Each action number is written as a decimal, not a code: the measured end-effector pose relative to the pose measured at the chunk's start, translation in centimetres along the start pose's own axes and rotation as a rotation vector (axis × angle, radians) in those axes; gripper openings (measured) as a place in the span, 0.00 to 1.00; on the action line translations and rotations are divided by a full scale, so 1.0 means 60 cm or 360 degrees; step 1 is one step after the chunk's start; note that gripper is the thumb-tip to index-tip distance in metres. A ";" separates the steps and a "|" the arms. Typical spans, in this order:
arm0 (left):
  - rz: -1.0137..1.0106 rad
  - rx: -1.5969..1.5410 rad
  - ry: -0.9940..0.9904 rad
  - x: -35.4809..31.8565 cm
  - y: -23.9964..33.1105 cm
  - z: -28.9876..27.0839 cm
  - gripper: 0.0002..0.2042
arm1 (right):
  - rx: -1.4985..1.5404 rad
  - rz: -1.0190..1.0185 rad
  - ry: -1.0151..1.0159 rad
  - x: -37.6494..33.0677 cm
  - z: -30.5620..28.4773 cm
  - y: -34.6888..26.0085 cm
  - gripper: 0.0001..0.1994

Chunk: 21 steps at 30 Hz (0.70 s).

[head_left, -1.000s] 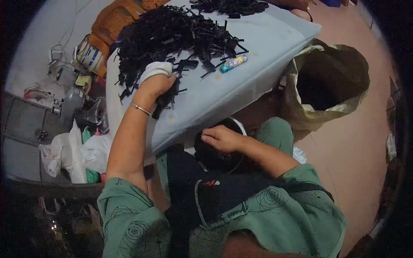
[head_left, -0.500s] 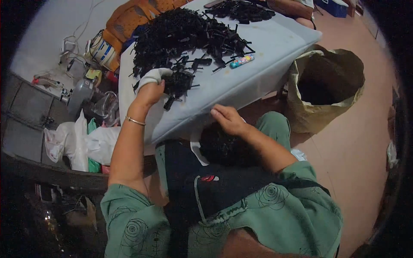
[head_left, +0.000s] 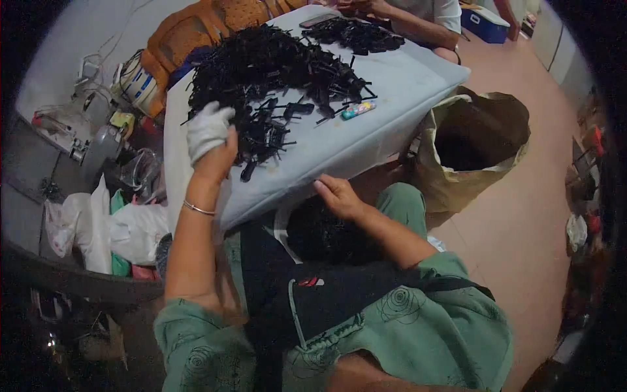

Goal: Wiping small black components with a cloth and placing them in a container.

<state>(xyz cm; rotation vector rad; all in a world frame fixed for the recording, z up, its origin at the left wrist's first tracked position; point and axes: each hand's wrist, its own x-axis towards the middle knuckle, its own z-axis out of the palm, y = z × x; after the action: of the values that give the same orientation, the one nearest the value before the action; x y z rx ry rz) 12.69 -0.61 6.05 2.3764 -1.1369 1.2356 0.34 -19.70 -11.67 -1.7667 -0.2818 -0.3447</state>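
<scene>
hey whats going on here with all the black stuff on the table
A person in a green top sits at a pale table heaped with small black parts. Their left hand, in a white glove, is raised at the near edge of the pile. Their bare right hand rests at the table's front edge, above a dark bowl of black pieces in their lap. An open brown sack stands to the right, and another person's arm works a smaller pile at the far end.
</scene>
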 end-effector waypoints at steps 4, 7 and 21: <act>0.0129 -0.0062 -0.0181 0.091 0.009 0.001 0.09 | -0.0119 -0.0220 -0.0109 -0.007 0.019 -0.007 0.08; 0.0075 -0.0215 -0.0024 0.091 0.023 0.001 0.07 | -0.0169 -0.0177 -0.0150 0.002 0.000 -0.027 0.07; -0.0515 -0.0362 -0.0182 -0.112 0.024 -0.011 0.07 | -0.1341 -0.0306 -0.0173 0.160 0.012 -0.090 0.08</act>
<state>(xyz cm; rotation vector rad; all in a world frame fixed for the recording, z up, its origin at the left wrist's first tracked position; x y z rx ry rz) 8.96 2.32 1.05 2.3607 -0.8271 0.8289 7.28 -17.80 -3.33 -2.5992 -0.4234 -0.5585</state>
